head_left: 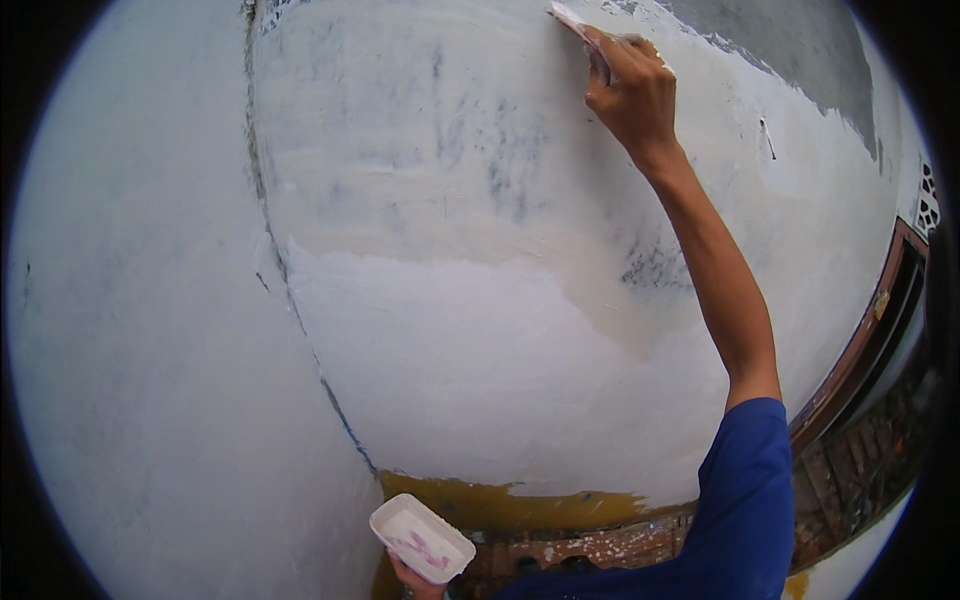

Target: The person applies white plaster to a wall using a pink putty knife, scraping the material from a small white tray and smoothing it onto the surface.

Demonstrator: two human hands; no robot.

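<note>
Head view, toward one o'clock: a blade [568,18] is being pinched in the right hand [635,90], thumb and fingers closed on it; whether its edge is touching the wall [450,380] cannot be told for sure. Between six and seven o'clock, a tub [441,524] of paste [412,532] is being gripped at its lower left side by the left hand [415,580], most of which is being hidden. For an even spread, the blade is probably best being held at a shallow angle, with steady pressure being applied and thin strokes being overlapped, the tub being held level. Toward two o'clock, care is being called for at the ragged border of a grey patch [800,55]; at ten, the surface is being broken by a cracked seam [262,200]. At three, sideways room is being limited by a brown frame [868,345]; at six, the white is being bounded by a mustard band [500,502]. Between these, broad room for strokes is being offered.
</note>
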